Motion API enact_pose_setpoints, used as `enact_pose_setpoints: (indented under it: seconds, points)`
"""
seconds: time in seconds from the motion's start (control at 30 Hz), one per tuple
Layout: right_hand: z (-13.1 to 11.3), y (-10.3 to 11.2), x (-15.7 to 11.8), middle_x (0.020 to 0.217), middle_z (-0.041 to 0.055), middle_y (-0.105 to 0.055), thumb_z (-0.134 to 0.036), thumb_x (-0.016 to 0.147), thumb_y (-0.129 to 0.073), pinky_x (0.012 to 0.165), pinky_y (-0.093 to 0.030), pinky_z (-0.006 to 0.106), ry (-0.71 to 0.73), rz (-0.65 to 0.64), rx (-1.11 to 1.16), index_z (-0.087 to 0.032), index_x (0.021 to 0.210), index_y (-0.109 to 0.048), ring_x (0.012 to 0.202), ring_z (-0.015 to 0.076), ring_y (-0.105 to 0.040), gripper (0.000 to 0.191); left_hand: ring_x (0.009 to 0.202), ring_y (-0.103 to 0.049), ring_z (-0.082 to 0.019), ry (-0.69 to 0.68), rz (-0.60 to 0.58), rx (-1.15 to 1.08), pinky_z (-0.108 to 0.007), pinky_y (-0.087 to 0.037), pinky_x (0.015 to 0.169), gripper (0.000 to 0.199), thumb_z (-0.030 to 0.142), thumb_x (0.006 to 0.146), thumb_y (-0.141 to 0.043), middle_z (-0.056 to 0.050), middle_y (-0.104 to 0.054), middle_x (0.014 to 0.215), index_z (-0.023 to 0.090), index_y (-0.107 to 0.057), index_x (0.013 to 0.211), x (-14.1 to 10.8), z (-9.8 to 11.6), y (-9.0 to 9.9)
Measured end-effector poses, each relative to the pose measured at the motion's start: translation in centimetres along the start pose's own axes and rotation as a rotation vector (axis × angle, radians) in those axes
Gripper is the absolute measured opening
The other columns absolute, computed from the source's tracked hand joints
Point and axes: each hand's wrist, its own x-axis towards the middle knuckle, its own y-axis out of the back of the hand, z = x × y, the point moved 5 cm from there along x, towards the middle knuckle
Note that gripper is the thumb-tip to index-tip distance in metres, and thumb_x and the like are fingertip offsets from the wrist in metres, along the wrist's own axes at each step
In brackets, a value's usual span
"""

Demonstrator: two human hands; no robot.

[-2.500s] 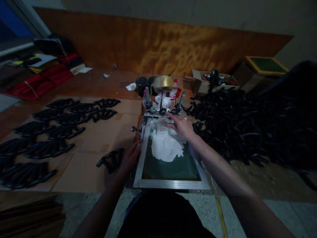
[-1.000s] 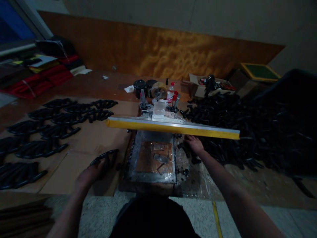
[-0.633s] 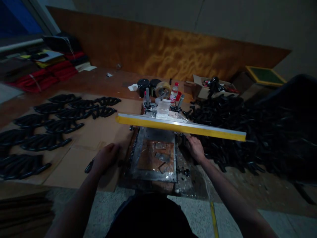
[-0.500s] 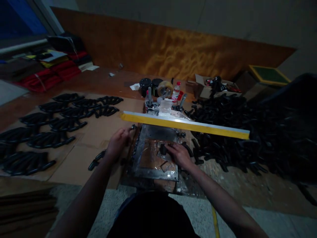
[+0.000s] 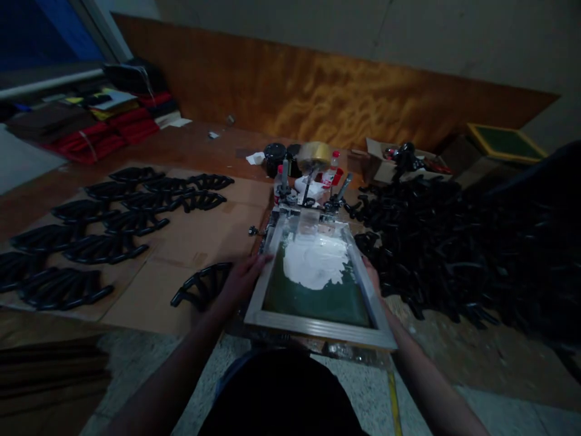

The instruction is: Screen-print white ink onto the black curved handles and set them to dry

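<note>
A screen-printing frame [image 5: 318, 324] with a metal border lies lowered in front of me, tilted slightly. Its green mesh [image 5: 313, 300] carries a wide patch of white ink [image 5: 315, 260] on the upper half. My left hand [image 5: 247, 278] is closed at the frame's left side, with its fingertips on the metal edge. Against the right side is my right hand [image 5: 373, 275]; the frame hides most of its fingers. The jig under the frame and the black piece on it are covered. Clamps [image 5: 284, 181] hold the frame's far end.
Several fans of black curved handles [image 5: 82, 248] lie on cardboard [image 5: 175, 275] at the left. A big heap of black pieces [image 5: 436, 242] fills the right. Behind stand dark jars [image 5: 275, 158], a tape roll [image 5: 314, 152], a bottle [image 5: 334, 160] and an open box [image 5: 379, 166].
The frame, earlier raised with its yellow-taped edge toward me, has swung down over the jig. My left hand moved right to its side; my right hand left the black piece for the right edge.
</note>
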Motion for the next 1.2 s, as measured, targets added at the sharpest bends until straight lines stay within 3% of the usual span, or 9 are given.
enact_pose_setpoints:
  seconds: [0.07, 0.17, 0.23, 0.33, 0.47, 0.63, 0.83, 1.0, 1.2]
  points:
    - [0.8, 2.2, 1.6, 0.104, 0.0144, -0.070, -0.019, 0.091, -0.036, 0.087, -0.051, 0.033, -0.082, 0.158, -0.015, -0.009, 0.111, -0.070, 0.096, 0.0221, -0.064, 0.041, 0.105, -0.064, -0.029, 0.078, -0.018, 0.013, -0.041, -0.051, 0.091, 0.062, 0.058, 0.079, -0.058, -0.008, -0.073, 0.109, 0.017, -0.065, 0.126, -0.7, -3.1, -0.9]
    - [-3.2, 3.4, 5.0, 0.141, 0.0189, -0.049, -0.024, 0.086, -0.054, 0.101, -0.042, 0.044, 0.051, 0.258, -0.058, -0.013, 0.136, -0.054, 0.126, 0.0304, -0.049, 0.051, 0.099, -0.066, -0.028, 0.137, -0.011, 0.025, -0.039, -0.053, 0.083, 0.071, 0.053, 0.077, -0.063, -0.010, -0.073, 0.104, 0.017, -0.055, 0.137, -0.4, -6.9, -2.2]
    - [-7.3, 2.3, 6.9, 0.147, 0.0190, -0.043, -0.026, 0.083, -0.061, 0.103, -0.039, 0.047, 0.188, 0.140, -0.122, -0.014, 0.140, -0.048, 0.130, 0.0337, -0.043, 0.059, 0.093, -0.068, -0.027, 0.151, -0.013, 0.046, -0.037, -0.054, 0.081, 0.069, 0.050, 0.079, -0.062, -0.011, -0.073, 0.101, 0.017, -0.053, 0.139, 0.1, -8.6, -2.9]
    - [-11.1, -0.6, 7.7, 0.120, 0.0148, -0.063, -0.023, 0.084, -0.058, 0.093, -0.045, 0.041, 0.224, -0.166, -0.210, -0.017, 0.120, -0.061, 0.112, 0.0310, -0.056, 0.037, 0.083, -0.069, -0.026, 0.176, -0.061, 0.074, -0.038, -0.054, 0.078, 0.068, 0.050, 0.083, -0.056, -0.010, -0.074, 0.093, 0.015, -0.049, 0.142, 0.6, -10.1, -3.5]
    - [-11.7, -3.1, 4.0, 0.102, 0.0123, -0.069, -0.016, 0.085, -0.051, 0.085, -0.045, 0.033, 0.352, -0.406, -0.238, -0.016, 0.100, -0.067, 0.100, 0.0262, -0.061, 0.022, 0.089, -0.070, -0.028, 0.175, -0.089, 0.075, -0.039, -0.054, 0.080, 0.064, 0.049, 0.085, -0.054, -0.011, -0.075, 0.098, 0.014, -0.052, 0.138, 0.7, -10.3, -3.6]
    - [-11.4, -2.1, 0.0, 0.100, 0.0074, -0.070, -0.012, 0.079, -0.054, 0.089, -0.042, 0.030, 0.711, -0.545, -0.072, -0.019, 0.096, -0.067, 0.099, 0.0215, -0.060, 0.023, 0.099, -0.069, -0.029, 0.191, -0.096, 0.058, -0.038, -0.053, 0.086, 0.062, 0.046, 0.086, -0.055, -0.013, -0.073, 0.107, 0.013, -0.052, 0.138, 0.6, -10.0, -3.5]
    - [-11.7, -2.3, 0.5, 0.101, 0.0100, -0.069, -0.016, 0.085, -0.051, 0.082, -0.043, 0.032, 0.548, -0.404, -0.150, -0.017, 0.101, -0.068, 0.098, 0.0241, -0.059, 0.023, 0.088, -0.070, -0.027, 0.199, -0.083, 0.049, -0.038, -0.054, 0.079, 0.063, 0.049, 0.086, -0.055, -0.013, -0.074, 0.099, 0.013, -0.051, 0.138, 0.3, -9.9, -3.4]
    - [-11.3, -3.1, -1.5, 0.105, 0.0081, -0.069, -0.014, 0.082, -0.055, 0.081, -0.045, 0.029, 0.570, -0.478, -0.075, -0.018, 0.108, -0.067, 0.097, 0.0214, -0.062, 0.029, 0.078, -0.069, -0.025, 0.211, -0.073, 0.035, -0.037, -0.054, 0.073, 0.064, 0.049, 0.085, -0.056, -0.009, -0.074, 0.087, 0.013, -0.052, 0.137, 0.2, -9.9, -3.5]
    - [-11.7, 1.0, 6.2, 0.120, 0.0055, -0.066, -0.031, 0.091, -0.057, 0.082, -0.046, 0.028, 0.301, -0.229, -0.061, -0.030, 0.142, -0.049, 0.103, 0.0219, -0.063, 0.052, 0.096, -0.067, -0.027, 0.136, -0.030, -0.014, -0.037, -0.054, 0.080, 0.065, 0.052, 0.080, -0.060, -0.011, -0.073, 0.103, 0.014, -0.057, 0.133, 0.0, -6.6, -2.1]
